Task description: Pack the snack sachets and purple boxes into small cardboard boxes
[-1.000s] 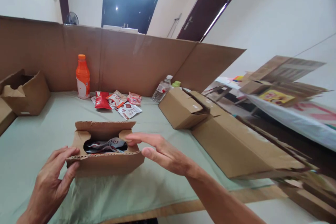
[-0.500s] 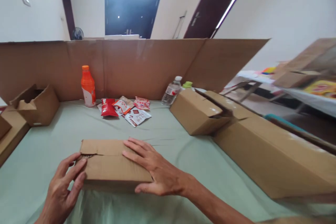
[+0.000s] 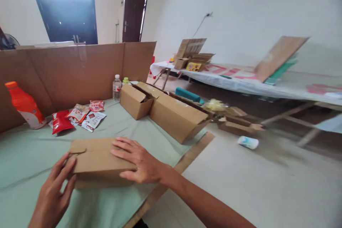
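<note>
pale green cloth (image 3: 24,160) lies beneath a closed cardboard box (image 3: 97,158). the left hand (image 3: 55,187) sets slightly parted fingers against the box's left end, while the right hand (image 3: 139,160) rests on its top, fingers spread. snack packets (image 3: 62,121) lie beyond the box.

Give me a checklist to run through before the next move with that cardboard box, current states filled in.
1. Right hand spread on the cardboard box: ok, it lies over the right part of the top.
2. Left hand at the left end: ok, it is by the left edge.
3. Top flaps down: ok, though a dark slit shows near the left end.
4. Flaps taped: not ok, no tape shows on the uncovered part.
5. Contents settled: cannot tell, the inside is hidden.
6. Red packet apart from the box: ok, green cloth shows between.
</note>
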Demonstrator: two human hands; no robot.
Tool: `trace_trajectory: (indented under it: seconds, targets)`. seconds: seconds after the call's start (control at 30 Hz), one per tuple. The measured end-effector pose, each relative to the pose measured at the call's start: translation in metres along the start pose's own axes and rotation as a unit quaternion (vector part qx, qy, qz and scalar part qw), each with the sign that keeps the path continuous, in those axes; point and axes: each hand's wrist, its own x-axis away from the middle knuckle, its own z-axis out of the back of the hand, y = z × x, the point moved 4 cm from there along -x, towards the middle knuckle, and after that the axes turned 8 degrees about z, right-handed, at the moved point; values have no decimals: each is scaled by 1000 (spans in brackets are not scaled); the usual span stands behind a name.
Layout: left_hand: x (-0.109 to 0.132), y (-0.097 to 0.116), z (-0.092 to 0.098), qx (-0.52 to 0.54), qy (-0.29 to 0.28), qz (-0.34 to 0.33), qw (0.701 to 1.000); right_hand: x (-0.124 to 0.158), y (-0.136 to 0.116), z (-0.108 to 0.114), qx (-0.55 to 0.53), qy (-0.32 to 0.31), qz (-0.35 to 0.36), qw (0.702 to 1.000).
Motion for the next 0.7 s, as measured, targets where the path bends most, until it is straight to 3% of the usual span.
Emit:
trace_trajectory:
  seconds: [0.1, 0.2, 0.3, 0.4, 0.5, 0.57, 0.63, 0.7]
  targets:
    - [-50, 38, -75, 117, -103, 10, 988, 74, 14, 32, 78, 59, -98, 990]
    - [-100, 76, -152, 151, -144, 28, 978, 126, 31, 61, 177, 117, -195, 958]
    - [-134, 111, -220, 169, -155, 70, 971, 150, 53, 78, 273, 148, -291, 905]
    - [-139, 145, -269, 188, -220, 45, 956, 150, 75, 83, 342, 157, -342, 861]
    - [-118, 168, -293, 197, -309, -20, 930, 140, 96, 83, 370, 175, -351, 842]
    - [-96, 170, -293, 194, -356, -52, 913, 134, 106, 83, 370, 186, -358, 837]
    - [-72, 158, -280, 184, -386, -67, 902, 133, 109, 82, 363, 196, -361, 836]
    - [-49, 132, -252, 165, -395, -61, 902, 140, 101, 79, 357, 221, -352, 837]
